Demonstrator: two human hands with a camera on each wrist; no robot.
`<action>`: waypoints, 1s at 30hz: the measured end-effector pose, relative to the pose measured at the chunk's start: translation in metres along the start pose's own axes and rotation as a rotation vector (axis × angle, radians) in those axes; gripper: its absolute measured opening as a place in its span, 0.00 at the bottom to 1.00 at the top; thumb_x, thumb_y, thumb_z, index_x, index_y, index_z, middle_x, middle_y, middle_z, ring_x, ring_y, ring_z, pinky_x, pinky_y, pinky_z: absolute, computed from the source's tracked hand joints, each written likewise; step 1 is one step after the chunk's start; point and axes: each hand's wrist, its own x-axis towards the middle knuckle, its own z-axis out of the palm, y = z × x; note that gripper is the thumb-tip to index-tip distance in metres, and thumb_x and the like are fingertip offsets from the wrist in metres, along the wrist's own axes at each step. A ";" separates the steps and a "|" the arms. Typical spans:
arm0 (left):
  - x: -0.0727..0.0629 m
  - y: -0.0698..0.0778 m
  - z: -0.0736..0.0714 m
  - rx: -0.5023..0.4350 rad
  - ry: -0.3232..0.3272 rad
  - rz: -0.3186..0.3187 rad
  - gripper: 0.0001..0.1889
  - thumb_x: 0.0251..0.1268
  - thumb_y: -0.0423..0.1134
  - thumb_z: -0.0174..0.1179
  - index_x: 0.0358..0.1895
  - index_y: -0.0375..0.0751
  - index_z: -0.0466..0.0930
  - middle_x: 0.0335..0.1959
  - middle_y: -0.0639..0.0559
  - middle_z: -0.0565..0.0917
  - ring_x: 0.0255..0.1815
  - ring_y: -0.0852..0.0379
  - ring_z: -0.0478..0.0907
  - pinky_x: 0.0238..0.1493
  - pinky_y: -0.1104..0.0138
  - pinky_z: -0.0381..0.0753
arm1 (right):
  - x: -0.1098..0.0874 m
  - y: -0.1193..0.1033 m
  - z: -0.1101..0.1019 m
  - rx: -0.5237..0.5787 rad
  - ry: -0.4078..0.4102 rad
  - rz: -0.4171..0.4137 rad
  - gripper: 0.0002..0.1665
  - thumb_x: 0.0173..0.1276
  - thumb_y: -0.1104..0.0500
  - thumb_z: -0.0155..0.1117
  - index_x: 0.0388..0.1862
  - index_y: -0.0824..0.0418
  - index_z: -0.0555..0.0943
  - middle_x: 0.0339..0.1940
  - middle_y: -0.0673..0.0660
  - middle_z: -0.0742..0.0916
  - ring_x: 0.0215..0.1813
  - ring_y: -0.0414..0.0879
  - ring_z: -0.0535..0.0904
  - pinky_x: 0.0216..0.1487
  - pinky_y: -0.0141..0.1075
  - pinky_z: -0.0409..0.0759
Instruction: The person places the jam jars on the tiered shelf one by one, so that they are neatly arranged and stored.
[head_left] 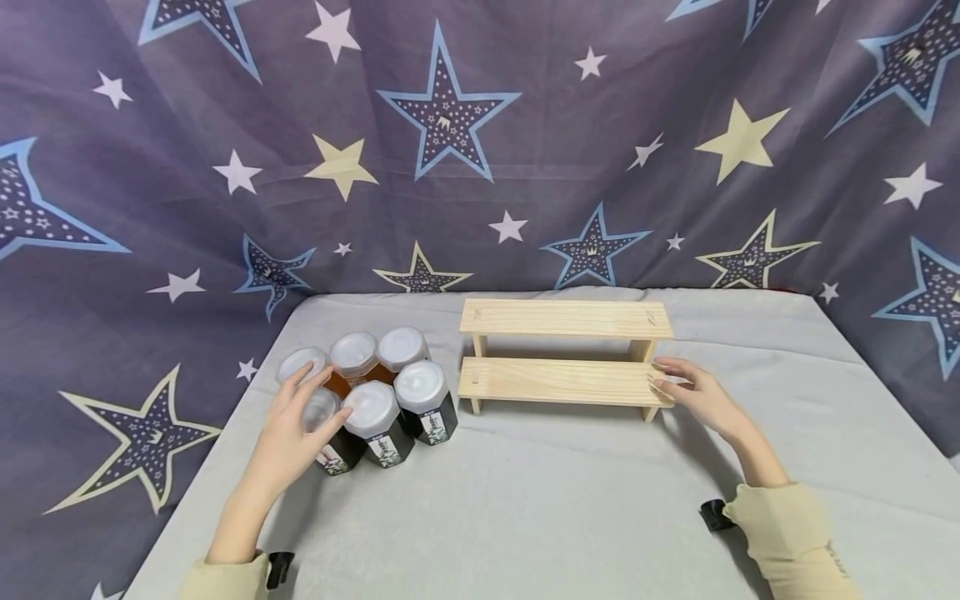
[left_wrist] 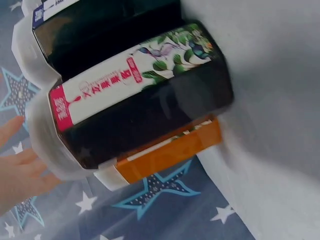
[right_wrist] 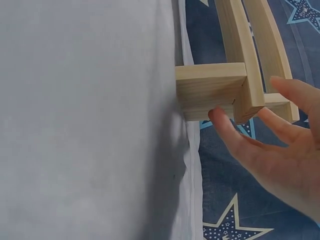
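Several hexagonal jars with white lids stand grouped at the left of the table. My left hand (head_left: 288, 425) is spread over the front-left dark jar (left_wrist: 145, 95), its fingers reaching toward the lid of the back-left jar (head_left: 302, 364). The thumb tip is right at the lid of the front-middle jar (head_left: 385, 446). To their right stands a two-step wooden rack (head_left: 555, 381). My right hand (head_left: 708, 402) is at the right end of its lower step, fingertips overlapping the plank's edge. In the right wrist view those fingers are spread apart around the plank end (right_wrist: 256, 95).
A light grey cloth covers the table (head_left: 525, 517). Behind it and along the sides hangs a dark curtain (head_left: 510, 108) with a star print. A further dark jar (head_left: 429, 408) stands at the group's right, nearest the rack, with amber jars (head_left: 367, 372) behind.
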 end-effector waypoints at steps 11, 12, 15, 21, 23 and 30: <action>-0.011 -0.015 -0.005 0.004 -0.011 -0.003 0.28 0.46 0.37 0.65 0.55 0.36 0.70 0.59 0.31 0.61 0.58 0.31 0.58 0.51 0.39 0.56 | -0.001 0.001 0.000 0.044 -0.015 0.015 0.24 0.63 0.64 0.54 0.56 0.75 0.67 0.53 0.72 0.74 0.44 0.47 0.76 0.40 0.26 0.72; -0.011 -0.015 -0.005 0.010 -0.014 -0.001 0.28 0.46 0.37 0.65 0.54 0.35 0.70 0.58 0.30 0.62 0.57 0.31 0.58 0.50 0.39 0.56 | -0.001 0.001 0.000 0.047 -0.017 0.025 0.24 0.63 0.64 0.54 0.56 0.75 0.67 0.53 0.72 0.74 0.42 0.43 0.76 0.39 0.26 0.73; -0.014 -0.016 -0.006 0.028 -0.032 -0.006 0.28 0.45 0.37 0.65 0.53 0.34 0.70 0.57 0.28 0.62 0.56 0.29 0.58 0.49 0.38 0.56 | -0.001 -0.001 -0.001 0.053 -0.017 0.062 0.24 0.63 0.64 0.53 0.56 0.75 0.67 0.53 0.72 0.74 0.37 0.34 0.76 0.37 0.27 0.74; -0.016 -0.019 -0.005 0.030 -0.062 -0.030 0.27 0.45 0.37 0.66 0.52 0.36 0.71 0.58 0.26 0.60 0.55 0.27 0.58 0.48 0.37 0.57 | -0.002 -0.003 -0.003 0.061 -0.007 0.112 0.24 0.63 0.64 0.53 0.56 0.75 0.67 0.53 0.73 0.74 0.35 0.31 0.75 0.36 0.27 0.75; -0.017 -0.020 -0.005 0.023 -0.066 -0.036 0.27 0.45 0.37 0.66 0.52 0.36 0.71 0.58 0.27 0.59 0.56 0.28 0.58 0.48 0.38 0.58 | -0.002 -0.003 -0.002 0.058 -0.004 0.126 0.24 0.63 0.64 0.54 0.56 0.75 0.67 0.53 0.72 0.74 0.34 0.31 0.75 0.36 0.27 0.75; -0.020 -0.023 -0.001 0.028 -0.052 -0.079 0.27 0.47 0.37 0.65 0.54 0.36 0.70 0.60 0.29 0.56 0.55 0.29 0.60 0.47 0.38 0.60 | -0.001 -0.001 -0.001 0.045 0.011 0.123 0.24 0.62 0.64 0.54 0.56 0.75 0.67 0.52 0.72 0.74 0.34 0.31 0.75 0.35 0.27 0.74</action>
